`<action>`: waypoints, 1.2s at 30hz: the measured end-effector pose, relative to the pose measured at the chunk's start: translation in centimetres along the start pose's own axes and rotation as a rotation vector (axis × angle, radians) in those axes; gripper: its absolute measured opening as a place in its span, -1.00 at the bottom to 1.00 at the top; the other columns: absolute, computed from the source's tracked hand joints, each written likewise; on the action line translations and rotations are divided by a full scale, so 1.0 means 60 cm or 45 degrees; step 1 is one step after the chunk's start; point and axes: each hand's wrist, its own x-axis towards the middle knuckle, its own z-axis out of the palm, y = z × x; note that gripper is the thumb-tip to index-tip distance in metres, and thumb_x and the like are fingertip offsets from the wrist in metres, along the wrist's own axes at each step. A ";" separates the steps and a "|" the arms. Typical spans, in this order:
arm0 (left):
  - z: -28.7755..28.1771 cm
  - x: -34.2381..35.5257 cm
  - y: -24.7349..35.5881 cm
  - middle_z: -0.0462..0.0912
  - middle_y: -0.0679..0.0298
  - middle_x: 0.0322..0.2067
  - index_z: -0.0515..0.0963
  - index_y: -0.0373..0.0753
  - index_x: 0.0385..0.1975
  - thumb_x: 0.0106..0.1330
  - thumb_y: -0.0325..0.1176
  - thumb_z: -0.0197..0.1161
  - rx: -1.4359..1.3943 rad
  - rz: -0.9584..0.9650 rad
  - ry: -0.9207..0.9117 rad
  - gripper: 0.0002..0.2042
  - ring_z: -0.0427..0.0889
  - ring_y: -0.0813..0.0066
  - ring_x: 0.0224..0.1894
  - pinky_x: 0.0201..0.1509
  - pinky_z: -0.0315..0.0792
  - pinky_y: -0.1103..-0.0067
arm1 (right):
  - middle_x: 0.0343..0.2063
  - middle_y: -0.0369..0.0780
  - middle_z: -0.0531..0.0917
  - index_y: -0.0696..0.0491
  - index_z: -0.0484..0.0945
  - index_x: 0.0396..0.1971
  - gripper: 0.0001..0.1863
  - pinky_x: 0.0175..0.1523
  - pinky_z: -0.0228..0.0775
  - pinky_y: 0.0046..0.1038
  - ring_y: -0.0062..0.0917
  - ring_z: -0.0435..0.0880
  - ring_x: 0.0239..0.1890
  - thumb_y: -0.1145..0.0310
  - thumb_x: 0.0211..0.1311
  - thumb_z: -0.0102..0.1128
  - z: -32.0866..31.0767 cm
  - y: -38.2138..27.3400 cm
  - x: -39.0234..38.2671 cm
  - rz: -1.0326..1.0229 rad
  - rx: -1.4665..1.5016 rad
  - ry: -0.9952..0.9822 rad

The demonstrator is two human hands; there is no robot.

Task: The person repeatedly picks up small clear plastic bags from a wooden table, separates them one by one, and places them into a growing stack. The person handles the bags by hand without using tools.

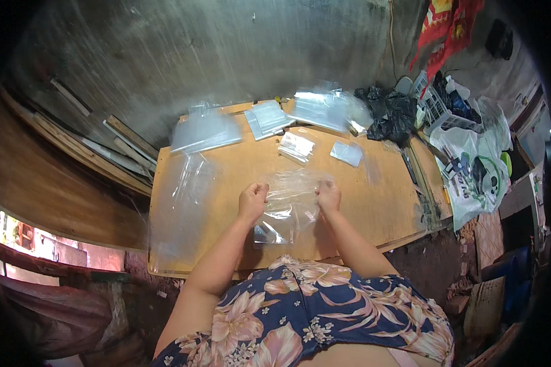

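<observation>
Between my hands a clear plastic bag (291, 211) is stretched above the wooden table, its lower part hanging toward me. My left hand (253, 200) pinches one upper side of the bag. On the other side my right hand (328, 196) is closed on it too. Just beyond the bag lie a small stack of clear packets (296, 147) and a smaller clear packet (346, 153). To the left, a large clear plastic sheet (180, 208) is spread flat on the table.
Stacks of clear plastic bags (206, 130) line the back of the wooden table (373, 211). At the back right are a black plastic bag (389, 113), a grey crate (438, 110) and a white printed bag (471, 174). Boards (125, 144) lean at the left wall.
</observation>
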 end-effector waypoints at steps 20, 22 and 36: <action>0.047 -0.008 -0.091 0.45 0.16 -0.20 0.43 -0.20 -0.19 0.04 -0.25 0.23 1.602 0.516 -0.217 -0.67 0.42 0.17 -0.06 -0.10 0.39 0.34 | -0.48 -0.11 0.56 0.13 0.51 -0.50 -0.89 -0.28 0.40 -0.33 -0.26 0.56 -0.39 0.42 -0.04 0.16 -0.071 0.033 -0.078 -0.956 -0.887 -0.575; 0.084 -0.060 -0.103 0.36 0.11 -0.04 0.37 -0.21 -0.06 0.06 -0.17 0.19 1.426 0.503 -0.205 -0.56 0.30 0.13 0.07 0.05 0.27 0.24 | -0.30 -0.11 0.54 0.10 0.52 -0.38 -0.85 -0.16 0.38 -0.30 -0.25 0.52 -0.22 0.39 0.03 0.11 -0.023 0.036 -0.067 -0.823 -1.193 -1.022; -0.018 -0.069 -0.118 -0.07 0.18 0.32 0.03 -0.19 0.26 -0.13 0.08 0.25 1.387 0.603 -0.458 -0.08 -0.16 0.19 0.36 0.32 -0.31 0.08 | 0.29 -0.15 0.05 -0.05 0.14 0.22 -0.34 0.32 -0.20 -0.10 -0.25 -0.03 0.33 -0.05 0.16 -0.09 -0.119 0.045 0.018 -0.685 -1.713 -0.580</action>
